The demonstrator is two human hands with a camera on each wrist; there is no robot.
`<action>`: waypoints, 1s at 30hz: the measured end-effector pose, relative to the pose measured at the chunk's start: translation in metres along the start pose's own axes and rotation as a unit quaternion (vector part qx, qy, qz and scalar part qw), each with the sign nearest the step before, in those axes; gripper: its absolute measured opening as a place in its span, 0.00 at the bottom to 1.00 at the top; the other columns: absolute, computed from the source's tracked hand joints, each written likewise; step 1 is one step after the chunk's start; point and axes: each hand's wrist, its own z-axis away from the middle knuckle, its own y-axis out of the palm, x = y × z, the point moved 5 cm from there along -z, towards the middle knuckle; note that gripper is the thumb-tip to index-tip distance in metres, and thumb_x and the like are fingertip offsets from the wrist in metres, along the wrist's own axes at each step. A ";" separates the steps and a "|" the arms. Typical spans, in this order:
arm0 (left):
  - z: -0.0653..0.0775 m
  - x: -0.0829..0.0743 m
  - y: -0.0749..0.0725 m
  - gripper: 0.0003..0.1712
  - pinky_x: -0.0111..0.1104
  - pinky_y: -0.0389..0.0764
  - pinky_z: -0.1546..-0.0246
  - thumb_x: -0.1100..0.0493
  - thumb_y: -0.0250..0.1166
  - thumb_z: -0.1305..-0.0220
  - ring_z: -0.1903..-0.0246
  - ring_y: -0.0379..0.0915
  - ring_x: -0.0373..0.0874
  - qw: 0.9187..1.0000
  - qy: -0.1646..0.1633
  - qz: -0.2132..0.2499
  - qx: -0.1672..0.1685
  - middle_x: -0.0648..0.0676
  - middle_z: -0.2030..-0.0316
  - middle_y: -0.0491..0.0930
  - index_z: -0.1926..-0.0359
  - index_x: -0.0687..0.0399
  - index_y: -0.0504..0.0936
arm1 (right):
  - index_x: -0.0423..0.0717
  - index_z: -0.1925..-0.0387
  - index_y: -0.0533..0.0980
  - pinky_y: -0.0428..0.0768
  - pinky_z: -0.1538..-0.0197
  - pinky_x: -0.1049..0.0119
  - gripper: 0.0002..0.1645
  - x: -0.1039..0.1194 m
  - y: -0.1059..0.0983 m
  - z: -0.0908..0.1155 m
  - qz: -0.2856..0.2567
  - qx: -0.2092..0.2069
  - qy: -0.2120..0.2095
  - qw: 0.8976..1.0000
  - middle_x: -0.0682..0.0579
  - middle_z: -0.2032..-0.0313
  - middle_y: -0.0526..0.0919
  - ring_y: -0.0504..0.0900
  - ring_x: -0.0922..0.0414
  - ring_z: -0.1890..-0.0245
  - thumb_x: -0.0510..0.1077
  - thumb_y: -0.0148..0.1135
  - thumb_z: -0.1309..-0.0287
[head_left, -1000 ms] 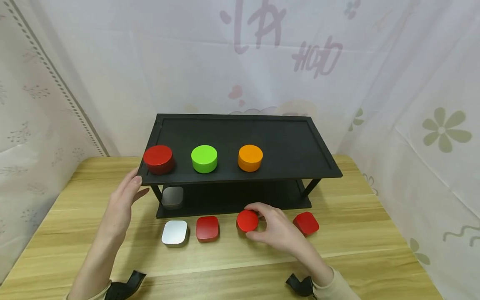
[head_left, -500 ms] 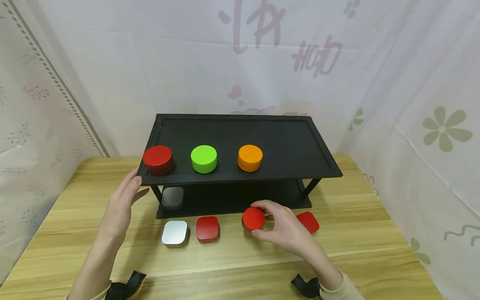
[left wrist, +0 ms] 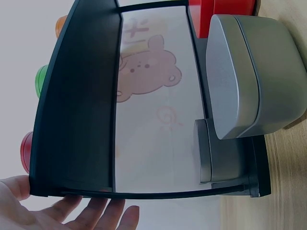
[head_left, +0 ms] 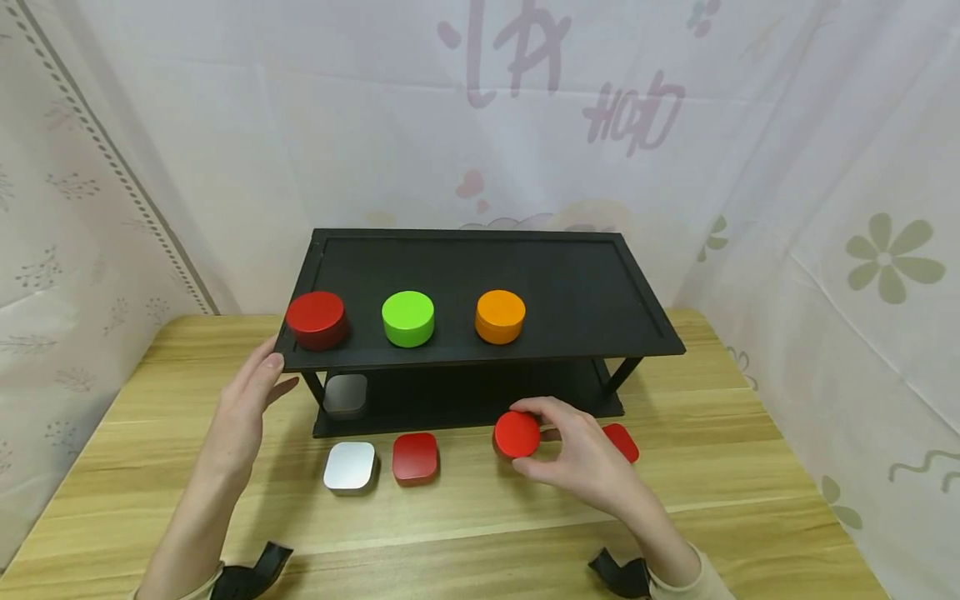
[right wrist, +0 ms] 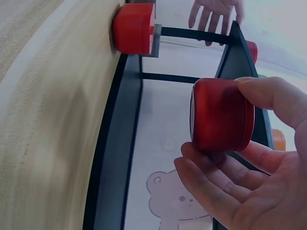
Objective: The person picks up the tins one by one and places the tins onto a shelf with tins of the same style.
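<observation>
One round red tin [head_left: 517, 434] hangs above the table [head_left: 450, 537], pinched by the right hand [head_left: 581, 454]; on my feed it lies to that hand's left, near the black shelf's [head_left: 570, 279] front edge, while the left hand's [head_left: 243, 408] relaxed fingers touch the shelf's left end

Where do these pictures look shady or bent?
Head view: the gray box sits dimly shaded beneath the top of the black rack; left wrist view: the rack's outer edge bows; right wrist view: a soft shadow lies on the tabletop.
</observation>
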 end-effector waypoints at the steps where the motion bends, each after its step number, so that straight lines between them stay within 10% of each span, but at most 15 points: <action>1: 0.000 0.000 0.000 0.29 0.16 0.74 0.45 0.48 0.44 0.17 0.36 0.65 0.29 1.000 0.000 0.000 0.000 0.36 0.34 0.71 0.23 0.53 0.65 | 0.56 0.40 0.77 0.88 0.46 0.66 0.35 0.001 -0.001 0.001 -0.003 -0.001 -0.001 1.000 0.62 0.48 0.83 0.83 0.62 0.54 0.43 0.80 0.50; 30: 0.000 -0.002 0.001 0.28 0.16 0.74 0.44 0.49 0.45 0.17 0.35 0.65 0.29 1.000 0.012 0.015 0.000 0.36 0.34 0.72 0.24 0.53 0.66 | 0.62 0.41 0.76 0.87 0.54 0.68 0.36 0.009 -0.030 0.012 -0.012 -0.061 -0.012 0.998 0.63 0.52 0.85 0.83 0.62 0.58 0.41 0.81 0.52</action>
